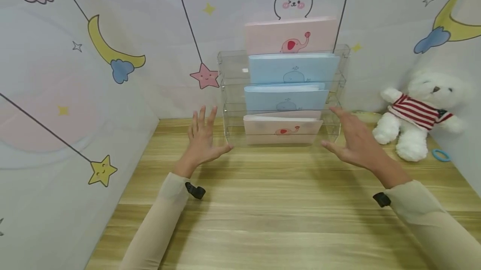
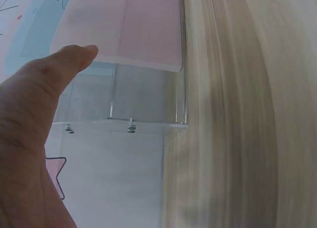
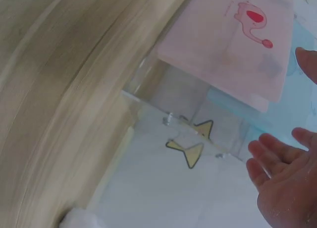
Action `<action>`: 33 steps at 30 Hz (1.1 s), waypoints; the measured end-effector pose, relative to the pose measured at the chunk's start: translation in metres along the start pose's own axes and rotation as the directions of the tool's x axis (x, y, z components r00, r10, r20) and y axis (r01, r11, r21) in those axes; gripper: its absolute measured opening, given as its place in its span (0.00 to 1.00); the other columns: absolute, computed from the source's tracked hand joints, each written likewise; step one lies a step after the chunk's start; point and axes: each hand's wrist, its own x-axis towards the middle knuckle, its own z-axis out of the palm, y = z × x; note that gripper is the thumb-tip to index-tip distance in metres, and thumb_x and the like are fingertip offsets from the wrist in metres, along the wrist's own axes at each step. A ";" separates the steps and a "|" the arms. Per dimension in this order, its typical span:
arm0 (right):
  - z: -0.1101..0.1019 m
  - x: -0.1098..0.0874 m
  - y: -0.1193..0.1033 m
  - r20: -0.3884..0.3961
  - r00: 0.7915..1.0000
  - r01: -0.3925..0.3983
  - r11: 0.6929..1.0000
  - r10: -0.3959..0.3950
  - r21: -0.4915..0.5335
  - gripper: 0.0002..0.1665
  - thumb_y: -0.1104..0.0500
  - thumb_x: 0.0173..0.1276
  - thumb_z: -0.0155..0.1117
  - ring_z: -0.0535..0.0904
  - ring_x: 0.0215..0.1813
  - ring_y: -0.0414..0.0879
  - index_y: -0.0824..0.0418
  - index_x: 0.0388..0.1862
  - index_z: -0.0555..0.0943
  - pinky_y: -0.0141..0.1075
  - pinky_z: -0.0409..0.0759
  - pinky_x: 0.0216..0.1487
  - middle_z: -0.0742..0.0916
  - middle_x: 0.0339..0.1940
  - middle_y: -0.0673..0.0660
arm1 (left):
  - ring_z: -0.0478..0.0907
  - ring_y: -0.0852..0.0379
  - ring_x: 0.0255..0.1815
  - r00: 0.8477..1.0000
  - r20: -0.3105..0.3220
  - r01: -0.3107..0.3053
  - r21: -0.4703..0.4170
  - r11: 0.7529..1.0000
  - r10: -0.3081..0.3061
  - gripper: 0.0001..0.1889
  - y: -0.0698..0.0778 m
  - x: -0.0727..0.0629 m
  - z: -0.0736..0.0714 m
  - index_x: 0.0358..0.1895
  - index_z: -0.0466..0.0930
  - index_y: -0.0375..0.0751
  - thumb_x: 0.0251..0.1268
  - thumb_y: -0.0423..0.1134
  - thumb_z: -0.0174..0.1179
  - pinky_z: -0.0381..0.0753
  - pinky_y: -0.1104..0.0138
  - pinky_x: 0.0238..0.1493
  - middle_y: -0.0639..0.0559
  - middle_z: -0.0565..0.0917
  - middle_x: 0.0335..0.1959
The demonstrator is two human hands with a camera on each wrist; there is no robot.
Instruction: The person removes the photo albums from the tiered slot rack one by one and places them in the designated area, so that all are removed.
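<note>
Head view, left hand [image 1: 203, 142] and right hand [image 1: 357, 140] were spread, near either side of a clear rack [image 1: 234, 80] on the bench [image 1: 263, 211], left wrist view, thumb [image 2: 74, 59] showed before a pink folder [image 2: 133, 29], right wrist view, thumb stood apart from fingers [image 3: 270, 156].

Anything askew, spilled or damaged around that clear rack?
Nothing looks spilled or damaged, and the four booklets stand in the clear tiered rack. Only the blue ring looks stray, lying loose on the table beside the white teddy bear.
</note>
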 end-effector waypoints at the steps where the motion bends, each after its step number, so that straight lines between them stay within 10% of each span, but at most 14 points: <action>1: 0.000 0.001 0.000 0.008 1.000 -0.007 1.000 0.007 0.005 0.63 0.50 0.62 0.81 0.70 0.76 0.76 0.62 0.88 0.56 0.73 0.71 0.71 0.73 0.79 0.75 | 0.18 0.34 0.90 1.000 0.012 0.003 -0.014 1.000 -0.002 0.70 0.000 0.002 0.003 0.89 0.28 0.67 0.56 0.59 0.78 0.31 0.24 0.83 0.48 0.24 0.91; 11: 0.005 0.007 -0.002 0.093 0.993 -0.073 0.997 0.069 0.032 0.55 0.48 0.69 0.76 0.67 0.80 0.74 0.65 0.86 0.60 0.72 0.68 0.76 0.71 0.82 0.72 | 0.42 0.25 0.89 0.996 0.033 -0.081 -0.039 0.996 0.083 0.64 -0.002 0.018 0.024 0.89 0.33 0.61 0.60 0.56 0.74 0.50 0.22 0.80 0.30 0.43 0.89; 19: 0.011 0.013 -0.002 0.097 0.989 -0.116 0.990 0.108 0.075 0.53 0.50 0.69 0.75 0.67 0.81 0.72 0.65 0.85 0.61 0.71 0.66 0.78 0.73 0.80 0.72 | 0.60 0.32 0.86 0.988 -0.011 -0.151 -0.136 0.979 0.151 0.61 -0.012 0.025 0.035 0.89 0.38 0.58 0.63 0.43 0.77 0.61 0.35 0.85 0.38 0.57 0.88; 25: 0.013 0.015 -0.003 0.082 0.990 -0.125 0.988 0.117 0.092 0.53 0.50 0.69 0.75 0.72 0.76 0.70 0.64 0.85 0.61 0.71 0.71 0.73 0.78 0.74 0.72 | 0.81 0.30 0.69 0.994 -0.028 -0.112 -0.228 0.967 0.109 0.60 -0.013 0.029 0.043 0.87 0.41 0.65 0.64 0.31 0.75 0.85 0.41 0.67 0.27 0.70 0.79; 33: 0.019 0.025 -0.004 0.049 0.996 -0.083 0.989 0.077 0.121 0.52 0.54 0.67 0.78 0.78 0.63 0.65 0.63 0.84 0.63 0.66 0.78 0.60 0.81 0.62 0.69 | 0.87 0.28 0.60 0.999 -0.002 -0.044 -0.335 0.941 0.046 0.59 -0.013 0.026 0.045 0.86 0.41 0.70 0.65 0.26 0.72 0.89 0.44 0.61 0.21 0.73 0.72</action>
